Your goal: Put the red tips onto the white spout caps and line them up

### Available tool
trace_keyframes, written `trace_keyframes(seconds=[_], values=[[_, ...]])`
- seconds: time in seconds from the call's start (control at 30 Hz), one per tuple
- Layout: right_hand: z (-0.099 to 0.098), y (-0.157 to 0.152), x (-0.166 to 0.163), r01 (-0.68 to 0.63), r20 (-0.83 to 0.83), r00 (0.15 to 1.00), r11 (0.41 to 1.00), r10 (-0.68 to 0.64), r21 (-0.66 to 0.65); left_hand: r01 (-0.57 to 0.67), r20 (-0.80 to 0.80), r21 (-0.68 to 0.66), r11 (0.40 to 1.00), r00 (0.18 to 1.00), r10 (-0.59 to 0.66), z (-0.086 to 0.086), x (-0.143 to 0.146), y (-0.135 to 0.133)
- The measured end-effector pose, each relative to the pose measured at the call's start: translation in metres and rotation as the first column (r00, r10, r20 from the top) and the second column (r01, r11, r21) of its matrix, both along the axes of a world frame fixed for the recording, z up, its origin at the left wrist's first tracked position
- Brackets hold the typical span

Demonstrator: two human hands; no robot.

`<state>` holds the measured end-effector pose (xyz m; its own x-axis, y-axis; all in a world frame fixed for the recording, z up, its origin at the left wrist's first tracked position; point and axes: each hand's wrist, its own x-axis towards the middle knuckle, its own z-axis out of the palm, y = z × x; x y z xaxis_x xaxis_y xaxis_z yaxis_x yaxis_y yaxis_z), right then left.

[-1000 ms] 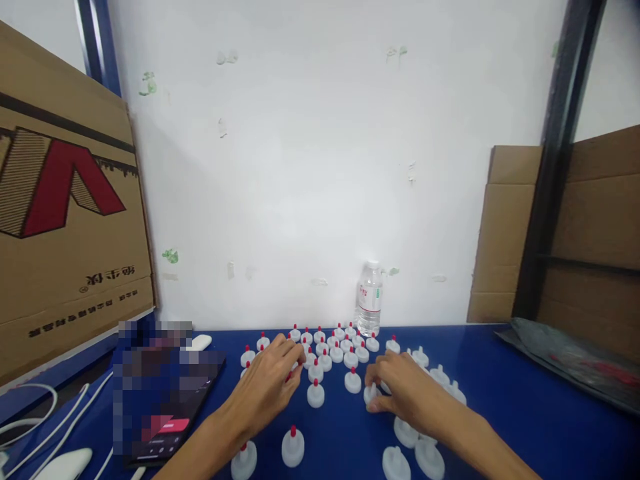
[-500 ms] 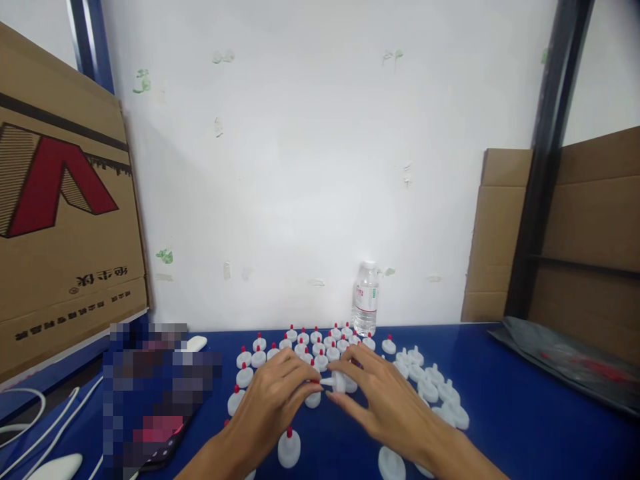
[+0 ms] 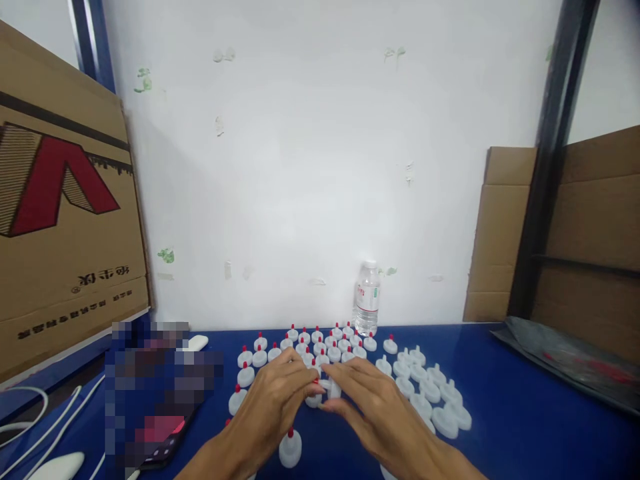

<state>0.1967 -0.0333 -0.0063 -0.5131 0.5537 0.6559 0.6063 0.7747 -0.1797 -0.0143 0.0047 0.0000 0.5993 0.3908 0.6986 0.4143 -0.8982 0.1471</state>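
Observation:
Near the middle of the blue table, my left hand [image 3: 280, 397] pinches a small red tip cap [image 3: 316, 381] between thumb and fingers. My right hand [image 3: 370, 400] grips a white plastic nozzle cap [image 3: 334, 388] by its round base, its spout pointing left at the red tip. The two hands almost meet, and fingers partly cover the join. Behind and left of them stand several white nozzle caps with red tips [image 3: 260, 358]. One more red-tipped nozzle cap [image 3: 290, 449] is in front. To the right lie several white nozzle caps without red tips [image 3: 445, 421].
A clear water bottle [image 3: 367, 300] stands against the white wall. On the left are a phone [image 3: 163, 453], partly blurred out, white cables [image 3: 65, 423] and a large cardboard box [image 3: 75, 247]. A grey plastic bag [image 3: 565, 363] lies at the right edge.
My right hand has shifted slightly left, bringing the white nozzle cap closer to the red tip. Its fingers have closed further around the base. My left hand stays nearly still.

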Motion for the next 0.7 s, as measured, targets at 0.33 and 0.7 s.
trace_keyframes(seconds=[0.33,0.7], values=[[0.005,-0.002,-0.005,0.069,0.013,0.998,0.997,-0.069,-0.043,-0.067,-0.113,-0.193,0.979,0.993,0.046,0.005,-0.011,0.007],[0.003,0.021,0.023,0.380,0.087,0.924,0.860,-0.373,-0.341,-0.446,-0.419,-0.144,0.883,0.836,0.354,0.010,-0.049,0.032]])
